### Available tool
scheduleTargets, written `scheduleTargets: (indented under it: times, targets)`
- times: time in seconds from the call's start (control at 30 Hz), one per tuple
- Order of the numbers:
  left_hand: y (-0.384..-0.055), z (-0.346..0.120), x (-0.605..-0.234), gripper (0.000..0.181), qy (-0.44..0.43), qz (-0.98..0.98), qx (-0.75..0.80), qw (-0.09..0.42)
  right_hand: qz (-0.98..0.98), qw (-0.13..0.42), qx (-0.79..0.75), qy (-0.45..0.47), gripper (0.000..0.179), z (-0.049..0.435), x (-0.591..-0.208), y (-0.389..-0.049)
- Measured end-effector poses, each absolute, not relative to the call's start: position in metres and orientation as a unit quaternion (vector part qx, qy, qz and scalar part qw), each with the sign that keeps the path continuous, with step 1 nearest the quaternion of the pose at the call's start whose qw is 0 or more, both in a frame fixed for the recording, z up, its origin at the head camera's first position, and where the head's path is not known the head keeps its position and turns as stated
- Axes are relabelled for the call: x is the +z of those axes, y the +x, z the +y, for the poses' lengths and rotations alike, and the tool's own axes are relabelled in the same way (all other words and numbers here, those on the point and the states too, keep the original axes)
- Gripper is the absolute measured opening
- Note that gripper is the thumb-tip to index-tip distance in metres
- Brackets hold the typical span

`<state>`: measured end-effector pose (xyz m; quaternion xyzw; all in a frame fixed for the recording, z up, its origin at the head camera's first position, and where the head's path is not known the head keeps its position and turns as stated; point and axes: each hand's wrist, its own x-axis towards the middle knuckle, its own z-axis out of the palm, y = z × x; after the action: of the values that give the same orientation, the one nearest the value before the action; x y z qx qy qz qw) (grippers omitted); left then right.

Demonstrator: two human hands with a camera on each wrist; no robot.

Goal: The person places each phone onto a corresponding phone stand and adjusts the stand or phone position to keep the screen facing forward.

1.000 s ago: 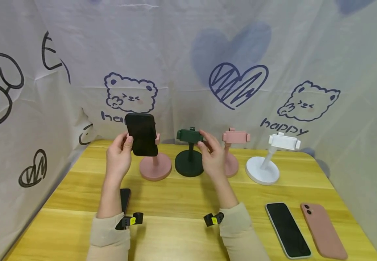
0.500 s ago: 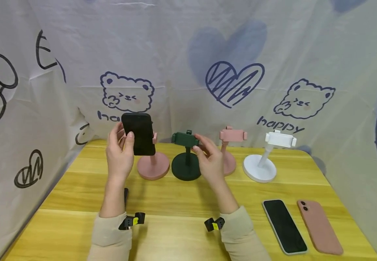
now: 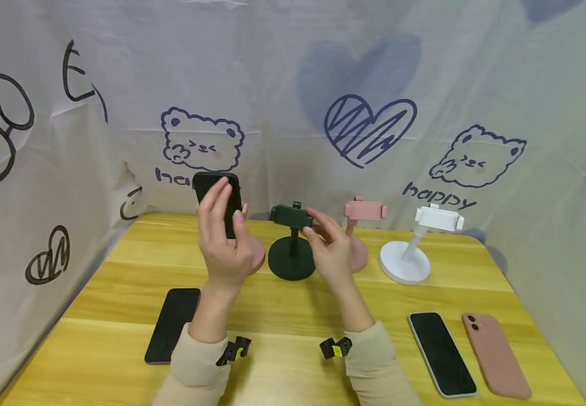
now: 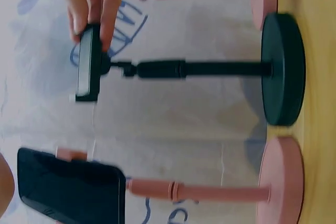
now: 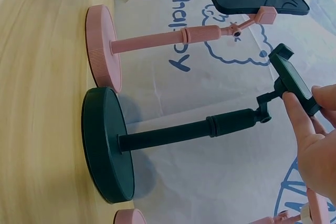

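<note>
A dark phone [image 4: 73, 187] sits upright in the clamp of the leftmost pink phone stand [image 5: 157, 40]. In the head view my left hand [image 3: 224, 242], fingers straight and spread, overlaps that phone and grips nothing. My right hand [image 3: 331, 248] pinches the right end of the dark green phone stand's [image 3: 293, 256] clamp between thumb and fingers. The right wrist view shows the thumb on the clamp's front and a finger behind it. This green clamp [image 5: 291, 80] holds no phone, and its round base rests on the table.
Further right stand another pink phone stand [image 3: 365, 211] and a white one [image 3: 405, 263]. A black phone [image 3: 171, 327] lies beside my left forearm. On the table's [image 3: 283, 349] right side are a white-edged phone [image 3: 442, 354] and a pink-backed phone [image 3: 497, 356]. A printed cloth [image 3: 283, 113] hangs behind.
My left hand has let go of the phone in the leftmost pink stand and moved right, its fingers straightening. My right hand stays on the green clamp, which has tilted slightly.
</note>
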<state>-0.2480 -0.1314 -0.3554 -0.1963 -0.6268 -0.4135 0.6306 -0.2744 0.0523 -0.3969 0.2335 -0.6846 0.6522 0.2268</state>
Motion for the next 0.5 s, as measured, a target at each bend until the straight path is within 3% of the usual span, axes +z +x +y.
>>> scheduleTargets:
  times: [0.23, 0.5]
  targets:
    - [-0.254, -0.111, -0.370, 0.037, -0.216, -0.717, -0.410, 0.521, -0.677, 0.207, 0.666, 0.234, 0.039, 0.056, -0.398, -0.274]
    - [-0.258, -0.101, -0.380, 0.038, -0.157, -0.793, -0.446, 0.384, -0.678, 0.201, 0.665, 0.240, 0.039, 0.056, -0.398, -0.277]
